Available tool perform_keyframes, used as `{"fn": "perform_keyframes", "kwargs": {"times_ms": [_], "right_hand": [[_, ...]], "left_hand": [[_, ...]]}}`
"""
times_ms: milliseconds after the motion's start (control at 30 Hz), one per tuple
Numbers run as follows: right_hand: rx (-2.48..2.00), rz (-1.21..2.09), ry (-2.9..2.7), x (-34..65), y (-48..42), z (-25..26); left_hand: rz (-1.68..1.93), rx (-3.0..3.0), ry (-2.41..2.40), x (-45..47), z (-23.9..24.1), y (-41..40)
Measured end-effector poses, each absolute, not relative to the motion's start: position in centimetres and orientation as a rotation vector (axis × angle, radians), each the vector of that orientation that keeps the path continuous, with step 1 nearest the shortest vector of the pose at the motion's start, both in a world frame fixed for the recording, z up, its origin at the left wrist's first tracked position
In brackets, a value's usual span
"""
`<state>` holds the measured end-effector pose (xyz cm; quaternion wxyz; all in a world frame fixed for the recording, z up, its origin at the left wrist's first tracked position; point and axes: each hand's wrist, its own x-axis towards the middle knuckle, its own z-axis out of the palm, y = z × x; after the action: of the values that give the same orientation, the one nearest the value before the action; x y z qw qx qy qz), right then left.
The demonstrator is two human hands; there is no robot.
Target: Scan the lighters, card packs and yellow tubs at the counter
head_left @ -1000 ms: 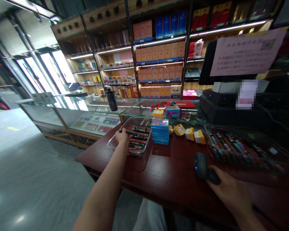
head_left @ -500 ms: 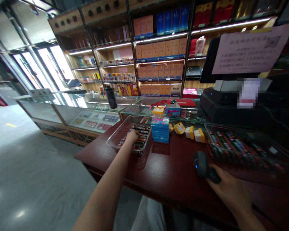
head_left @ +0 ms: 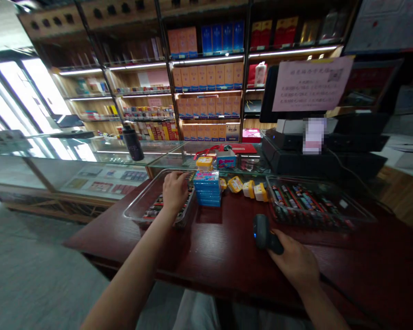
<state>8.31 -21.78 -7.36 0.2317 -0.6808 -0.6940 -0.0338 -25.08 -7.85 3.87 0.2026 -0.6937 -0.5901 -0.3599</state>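
My right hand [head_left: 294, 259] is wrapped around the handle of a black barcode scanner [head_left: 262, 232], whose side shows a small blue light. The scanner is held over the dark red desk, its cable trailing to the lower right. My left hand [head_left: 175, 190] is over a clear plastic tray [head_left: 132, 208] of dark, slim stick-shaped packs [head_left: 153, 208]. Its fingers are curled together near the tray's far right side; what they hold, if anything, I cannot make out. Beside that tray stands a stack of blue boxes [head_left: 207, 190] with a yellow-lidded tub [head_left: 204, 163] on top.
A second clear tray [head_left: 361, 213] with similar sticks lies on the right. Several yellow-and-white tubs [head_left: 248, 189] sit between. Behind are a dark bottle [head_left: 132, 143], a glass counter [head_left: 103, 158] and a monitor bearing a pink paper sign [head_left: 311, 85].
My view has turned to the right. My left hand has lifted from among the sticks toward the tray's far side. My right hand still grips the scanner.
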Motion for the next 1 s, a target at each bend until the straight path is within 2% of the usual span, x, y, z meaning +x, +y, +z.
{"fn": "perform_keyframes", "kwargs": {"times_ms": [200,533,800,1000], "right_hand": [[-1.894,-0.062,-1.895,8.3,-21.3,-7.2],[-1.936,-0.103,-1.909,8.3,-20.9,-6.9],[-1.982,-0.105,-1.865,8.1,-20.9,-6.4],[-1.957,-0.15,-1.879,8.4,-20.9,-6.8]], "left_hand": [[-1.041,-2.431,-1.171,-14.6,4.9,-8.4],[-0.443,-3.078,-0.717,1.1,4.3,-4.5],[0.276,-3.271,-0.713,6.9,3.3,-1.9],[0.318,-3.158,-0.651,7.5,3.0,-1.3]]}}
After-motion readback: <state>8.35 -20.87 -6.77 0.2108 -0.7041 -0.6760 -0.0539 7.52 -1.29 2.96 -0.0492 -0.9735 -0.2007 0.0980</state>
